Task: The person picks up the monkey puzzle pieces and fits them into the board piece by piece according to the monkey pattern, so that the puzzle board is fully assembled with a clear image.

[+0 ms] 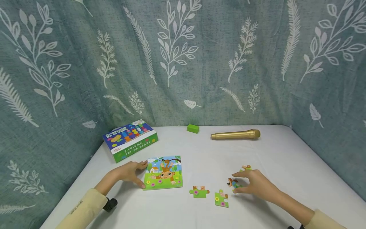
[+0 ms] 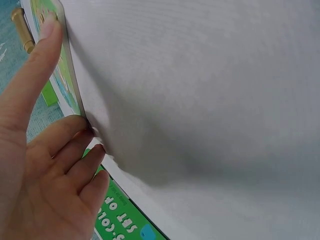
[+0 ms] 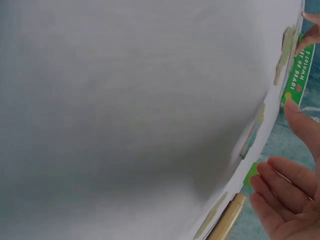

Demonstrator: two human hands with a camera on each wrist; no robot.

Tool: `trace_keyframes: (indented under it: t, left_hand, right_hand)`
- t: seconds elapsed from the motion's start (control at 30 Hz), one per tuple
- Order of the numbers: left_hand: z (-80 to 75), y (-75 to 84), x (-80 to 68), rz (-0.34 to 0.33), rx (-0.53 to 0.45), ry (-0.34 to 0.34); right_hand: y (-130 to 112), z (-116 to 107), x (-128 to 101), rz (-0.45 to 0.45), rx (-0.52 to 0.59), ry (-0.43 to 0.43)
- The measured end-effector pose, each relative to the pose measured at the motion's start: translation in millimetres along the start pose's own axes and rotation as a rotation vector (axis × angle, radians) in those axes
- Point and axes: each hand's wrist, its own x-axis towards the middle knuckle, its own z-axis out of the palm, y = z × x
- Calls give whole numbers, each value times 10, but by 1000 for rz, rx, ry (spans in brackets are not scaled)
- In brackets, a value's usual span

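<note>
A square puzzle with a monkey picture [image 1: 163, 173] lies flat on the white table. My left hand [image 1: 132, 173] holds it at its left side, with the thumb near the front corner and fingers at the back; the left wrist view shows the thumb tip on the puzzle's edge [image 2: 71, 75]. On the right, my right hand [image 1: 257, 186] hovers around a loose puzzle piece [image 1: 235, 185], thumb and fingers spread apart. In the right wrist view that piece [image 3: 252, 132] lies on the table. Another piece [image 1: 245, 168] sits behind this hand, partly covered.
Two green puzzle pieces, one with a pink flower [image 1: 200, 193] and one with a yellow flower [image 1: 221, 199], lie between the hands. At the back stand a bead-set box [image 1: 131, 140], a green block [image 1: 193, 128] and a gold microphone [image 1: 235, 135]. A patterned curtain [image 1: 183, 101] surrounds the table.
</note>
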Motion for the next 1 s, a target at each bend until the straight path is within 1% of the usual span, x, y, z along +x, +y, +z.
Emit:
trace_keyframes:
  t: [0.1, 0.3, 0.4, 0.6, 0.83, 0.9, 1.0]
  left_hand:
    - [-7, 10, -1, -4, -3, -3]
    - [-7, 15, -9, -10, -6, -6]
    - [-6, 15, -14, -3, -3, -7]
    - [-4, 7, -15, 0, 0, -12]
    - [-5, 8, -5, 2, 14, -9]
    - [-8, 7, -4, 11, 14, -10]
    - [-15, 11, -9, 17, 11, -9]
  right_hand:
    - [6, 10, -33, 33, 1, -20]
    - [26, 47, -38, 37, 7, -32]
    - [23, 65, -31, 28, 3, -33]
    - [-6, 74, -12, -6, -9, -19]
    - [-17, 94, -14, 21, -22, 11]
    - [-21, 82, -5, 3, -20, 25]
    - [-33, 52, 36, -67, -6, 49]
